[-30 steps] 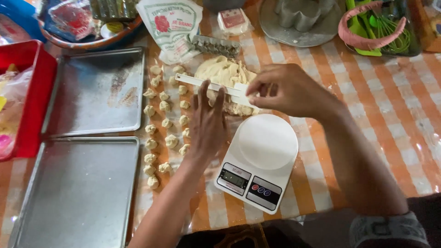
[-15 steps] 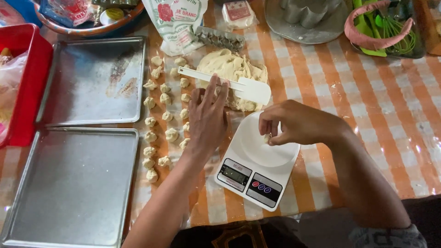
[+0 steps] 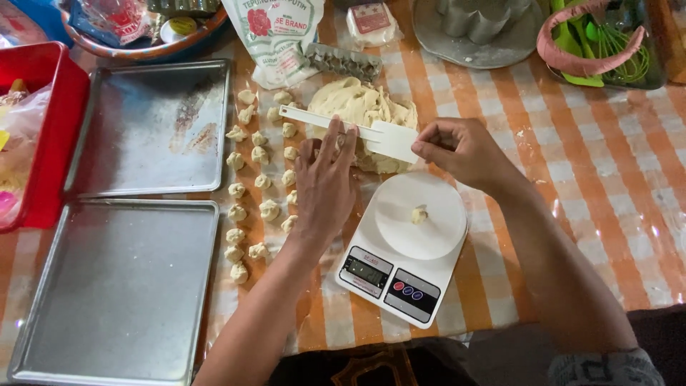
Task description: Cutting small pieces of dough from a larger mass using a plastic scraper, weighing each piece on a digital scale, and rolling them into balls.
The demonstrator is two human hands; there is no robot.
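A white plastic scraper, long-handled with a broad flat blade, lies across a pale, ragged dough mound on the checked surface. The right hand pinches the blade end between closed fingertips. The left hand rests flat and spread, fingertips at the scraper's handle; contact appears likely but is unclear. A small dough piece sits on the white scale, just below the right hand.

White plastic scraper flat across pale dough mound
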